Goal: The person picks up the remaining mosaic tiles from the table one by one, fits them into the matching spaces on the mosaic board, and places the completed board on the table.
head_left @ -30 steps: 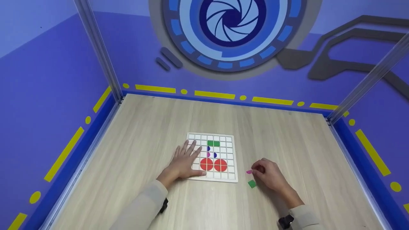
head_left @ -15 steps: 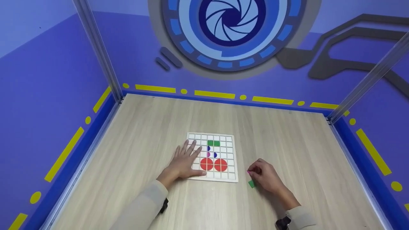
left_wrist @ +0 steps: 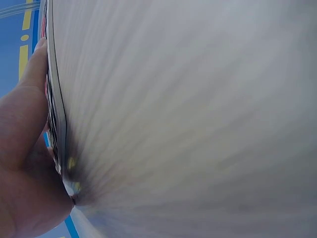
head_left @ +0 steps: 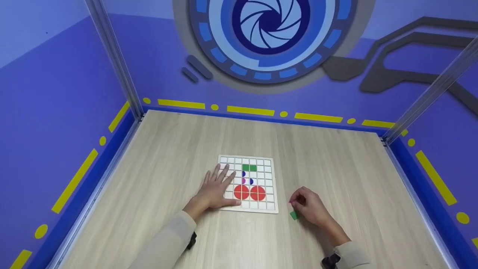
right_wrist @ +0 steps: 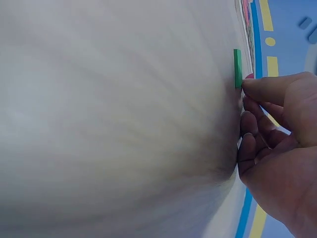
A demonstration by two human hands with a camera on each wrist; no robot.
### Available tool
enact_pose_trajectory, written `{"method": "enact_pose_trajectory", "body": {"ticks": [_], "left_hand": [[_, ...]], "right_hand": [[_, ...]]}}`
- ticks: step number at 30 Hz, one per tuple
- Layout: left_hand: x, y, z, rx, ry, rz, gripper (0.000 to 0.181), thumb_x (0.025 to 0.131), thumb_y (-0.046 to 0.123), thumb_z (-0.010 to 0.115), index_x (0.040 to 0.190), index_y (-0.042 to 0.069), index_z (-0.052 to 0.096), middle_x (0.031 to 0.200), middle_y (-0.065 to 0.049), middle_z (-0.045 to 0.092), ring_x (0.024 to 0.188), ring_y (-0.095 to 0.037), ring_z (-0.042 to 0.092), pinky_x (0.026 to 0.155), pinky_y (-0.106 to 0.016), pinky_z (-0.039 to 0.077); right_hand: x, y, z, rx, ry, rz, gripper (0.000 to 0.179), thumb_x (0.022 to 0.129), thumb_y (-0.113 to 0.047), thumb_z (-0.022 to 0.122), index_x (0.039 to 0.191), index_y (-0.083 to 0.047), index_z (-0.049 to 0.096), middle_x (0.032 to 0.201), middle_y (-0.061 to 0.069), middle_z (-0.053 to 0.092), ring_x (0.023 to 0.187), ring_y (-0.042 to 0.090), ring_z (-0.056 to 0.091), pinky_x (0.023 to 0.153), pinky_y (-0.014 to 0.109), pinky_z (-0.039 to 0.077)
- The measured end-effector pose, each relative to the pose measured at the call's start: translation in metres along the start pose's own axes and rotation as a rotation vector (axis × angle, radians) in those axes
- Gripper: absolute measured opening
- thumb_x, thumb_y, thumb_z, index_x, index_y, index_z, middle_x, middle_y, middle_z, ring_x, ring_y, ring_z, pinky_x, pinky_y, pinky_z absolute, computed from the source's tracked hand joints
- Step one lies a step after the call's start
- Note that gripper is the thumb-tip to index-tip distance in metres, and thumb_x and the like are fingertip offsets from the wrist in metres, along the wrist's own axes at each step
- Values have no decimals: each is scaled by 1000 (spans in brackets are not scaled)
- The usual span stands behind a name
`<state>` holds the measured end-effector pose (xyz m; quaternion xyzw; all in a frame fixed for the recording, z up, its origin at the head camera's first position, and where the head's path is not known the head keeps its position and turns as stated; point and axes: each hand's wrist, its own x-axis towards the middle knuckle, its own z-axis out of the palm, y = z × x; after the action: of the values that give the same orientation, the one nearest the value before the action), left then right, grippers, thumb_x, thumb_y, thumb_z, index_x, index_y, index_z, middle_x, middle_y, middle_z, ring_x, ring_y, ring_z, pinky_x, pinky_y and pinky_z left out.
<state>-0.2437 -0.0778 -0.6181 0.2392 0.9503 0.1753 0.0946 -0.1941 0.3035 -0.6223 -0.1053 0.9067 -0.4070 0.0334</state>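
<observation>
My left hand [head_left: 214, 192] lies spread over the left side of a white grid board [head_left: 269, 207], thumb along its lower part. Set on the board are two green squares [head_left: 249, 167], red quarter pieces forming two circles [head_left: 241, 192], small dark blue half-round pieces [head_left: 251, 181] and a pink one [head_left: 243, 180]. To the right of the board, my right hand [head_left: 312, 207] pinches a small pink piece [right_wrist: 249, 76] between thumb and finger, low over the table; the fingers mostly hide it. A loose green square tile [head_left: 294, 215] lies just below those fingertips.
The board lies on a light wood-grain table [head_left: 179, 149]. Blue printed walls [head_left: 239, 82] with yellow dashes close it in at the back and both sides. Metal posts [head_left: 119, 63] stand at the back corners.
My right hand has moved slightly left and its fingers have closed over the pink piece, covering most of it and part of the green tile. My left hand has stayed put.
</observation>
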Motion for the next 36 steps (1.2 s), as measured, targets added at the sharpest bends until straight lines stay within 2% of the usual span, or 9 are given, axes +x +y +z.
{"method": "enact_pose_trajectory", "body": {"ticks": [5,12,16,21,23,29,33,36], "left_hand": [[-1,1,1,6,1,-2,111,88,79,66,170,17,25,178,-14,6,162,-43,-2,126,-68,4],[-2,1,1,-2,2,-3,111,88,79,65,170,16,26,178,-14,6,162,-44,-2,126,-68,5],[-2,-1,1,-17,-1,-3,110,88,77,67,170,15,26,178,-14,5,162,-44,-2,126,-67,2],[-1,0,0,-25,-11,-14,110,89,77,67,170,16,25,178,-13,4,163,-42,-4,127,-66,1],[-1,1,-1,-25,-9,-10,110,89,77,67,170,16,25,178,-13,5,162,-42,-4,127,-66,2],[-2,2,-2,-8,1,1,110,88,78,67,170,16,27,178,-14,7,162,-43,-1,127,-66,5],[-2,2,-2,6,9,-4,110,88,78,66,170,16,26,178,-13,6,162,-43,-1,127,-66,5],[-2,1,-1,1,9,-5,110,88,78,67,170,16,26,178,-14,6,162,-43,-1,127,-66,4]], "right_hand": [[0,-3,0,-48,-4,-13,21,96,7,73,103,-13,72,94,0,67,84,16,60,72,24,53],[5,-11,1,-143,-45,-75,22,96,4,73,109,-14,79,91,-4,60,81,13,56,66,23,50],[14,-20,7,-102,12,-47,16,98,1,73,104,-14,74,91,-6,63,82,14,58,69,25,51],[33,-37,19,20,111,11,13,96,-1,76,96,-14,72,90,-4,68,84,17,62,70,28,53],[41,-42,24,60,139,11,16,95,1,76,94,-14,72,91,-1,69,85,18,63,72,28,53],[61,-49,37,168,141,33,14,95,5,74,96,-9,72,94,7,68,88,22,61,74,27,50],[70,-50,44,150,138,57,14,97,2,73,106,-7,79,97,4,68,90,21,60,76,29,50],[74,-48,48,78,144,52,16,98,0,73,109,-8,82,98,1,66,91,20,60,78,31,50]]}}
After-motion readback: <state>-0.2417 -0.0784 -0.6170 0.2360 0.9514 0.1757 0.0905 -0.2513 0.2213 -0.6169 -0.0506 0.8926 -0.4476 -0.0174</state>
